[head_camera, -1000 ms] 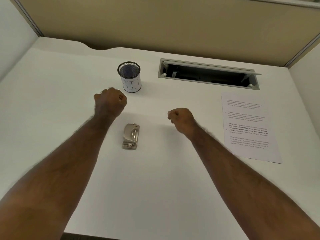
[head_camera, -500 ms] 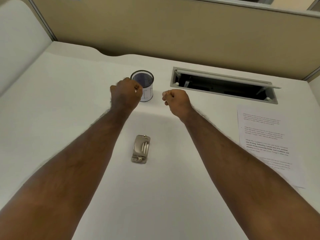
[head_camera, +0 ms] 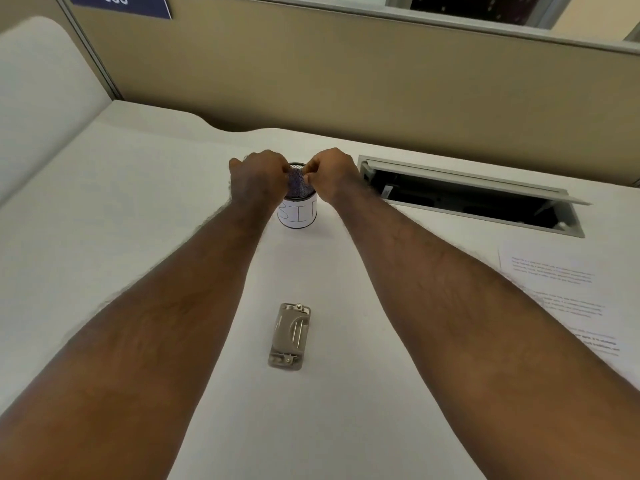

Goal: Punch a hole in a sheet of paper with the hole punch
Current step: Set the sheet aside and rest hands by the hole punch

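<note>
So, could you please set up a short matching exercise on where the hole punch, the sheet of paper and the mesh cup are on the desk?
Things:
1. hole punch
2. sheet of paper
3. mesh cup

Places:
A. far, at both fists
B. near, between the forearms
C. at the right edge

Pairs: 1-B, 2-C, 3-A

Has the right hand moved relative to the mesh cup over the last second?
Yes. The right hand went forward and leftward, from near the hole punch to the mesh cup rim.
</note>
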Tool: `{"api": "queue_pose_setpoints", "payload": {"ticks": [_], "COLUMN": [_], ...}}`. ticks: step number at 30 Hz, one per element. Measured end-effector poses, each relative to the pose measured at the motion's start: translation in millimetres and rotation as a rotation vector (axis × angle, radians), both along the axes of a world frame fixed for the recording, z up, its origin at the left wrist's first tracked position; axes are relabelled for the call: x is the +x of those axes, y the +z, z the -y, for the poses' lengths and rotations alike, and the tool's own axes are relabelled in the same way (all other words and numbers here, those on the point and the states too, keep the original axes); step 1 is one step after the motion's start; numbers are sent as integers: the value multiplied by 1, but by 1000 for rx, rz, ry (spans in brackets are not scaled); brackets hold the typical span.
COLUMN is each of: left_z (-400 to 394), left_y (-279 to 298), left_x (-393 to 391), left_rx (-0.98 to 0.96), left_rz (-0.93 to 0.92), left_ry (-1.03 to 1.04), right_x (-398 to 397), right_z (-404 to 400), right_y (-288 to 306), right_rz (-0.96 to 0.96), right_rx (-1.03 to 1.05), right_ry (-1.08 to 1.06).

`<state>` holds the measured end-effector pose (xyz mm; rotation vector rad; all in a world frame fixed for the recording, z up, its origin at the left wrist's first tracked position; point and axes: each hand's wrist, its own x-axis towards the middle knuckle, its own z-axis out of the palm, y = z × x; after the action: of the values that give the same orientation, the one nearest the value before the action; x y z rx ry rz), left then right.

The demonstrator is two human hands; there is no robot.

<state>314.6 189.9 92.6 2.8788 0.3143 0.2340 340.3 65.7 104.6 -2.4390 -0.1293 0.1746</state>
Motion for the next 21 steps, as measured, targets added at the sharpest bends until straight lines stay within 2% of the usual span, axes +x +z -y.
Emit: {"api": "queue_pose_setpoints", "payload": {"ticks": [7,16,18,21], "left_z": [2,-5,-7,-10], "left_y": [5,-11,-25,-51], "left_x": [-4,-54,-78,-120], "left_rx": [22,-144,-170,-207], "left_rz": [69,144,135,78], "left_ry": [-38,-22,-21,-13], "right_x": [-3,-62,-88,-133], "right_z": [8,71,100,145], "right_y": [5,18,13,-10], "right_rz": [6,68,81,55], "right_rx": [72,416,423,324], "right_ry": [42,-61,-109,-217]}}
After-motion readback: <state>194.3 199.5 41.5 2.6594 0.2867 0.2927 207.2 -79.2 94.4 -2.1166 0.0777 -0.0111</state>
